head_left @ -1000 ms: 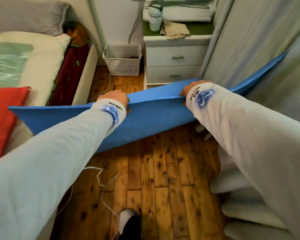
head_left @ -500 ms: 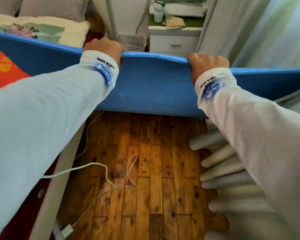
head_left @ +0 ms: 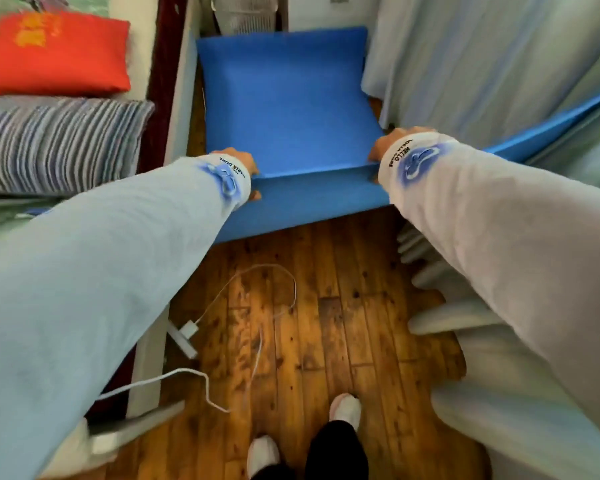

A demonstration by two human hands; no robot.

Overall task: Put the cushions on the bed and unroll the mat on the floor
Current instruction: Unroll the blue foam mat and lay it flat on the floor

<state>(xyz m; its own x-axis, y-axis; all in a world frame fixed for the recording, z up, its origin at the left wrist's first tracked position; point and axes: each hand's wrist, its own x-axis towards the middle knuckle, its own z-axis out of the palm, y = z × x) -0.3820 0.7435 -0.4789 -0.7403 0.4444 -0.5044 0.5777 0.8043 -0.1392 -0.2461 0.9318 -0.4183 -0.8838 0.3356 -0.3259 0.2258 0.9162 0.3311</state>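
Nearest the camera, two white slippers (head_left: 344, 408) stand on the plank floor (head_left: 343, 323), a glossy knotted amber wood; a thin white charger cable (head_left: 257, 306) loops loosely across it beside the bed frame (head_left: 149, 358). To the right, pale curtain (head_left: 499, 64) folds pool softly at floor level.

Higher up, both long pale sleeves reach forward; the left hand (head_left: 245, 168) is clamped on the near fold of the blue foam mat (head_left: 284, 98), thumb under and fingers over, and the right hand (head_left: 378, 152) grips the same fold at its other end, fingers mostly hidden by the cuff. The mat looks like smooth, matte, springy foam; it bends in a soft crease at the hands, a short flap hanging below them, the long part sloping away to the floor between bed and curtains, its far end curling up against the furniture.

On the bed (head_left: 142, 81) to the left lie a striped cushion (head_left: 59, 143), ribbed and plump, and beyond it a red cushion (head_left: 56, 53), smooth with an orange print; that half of the job seems done. The mat is unrolled but not yet flat; I judge that lowering the held end to the planks, clear of the cable, is what is left.
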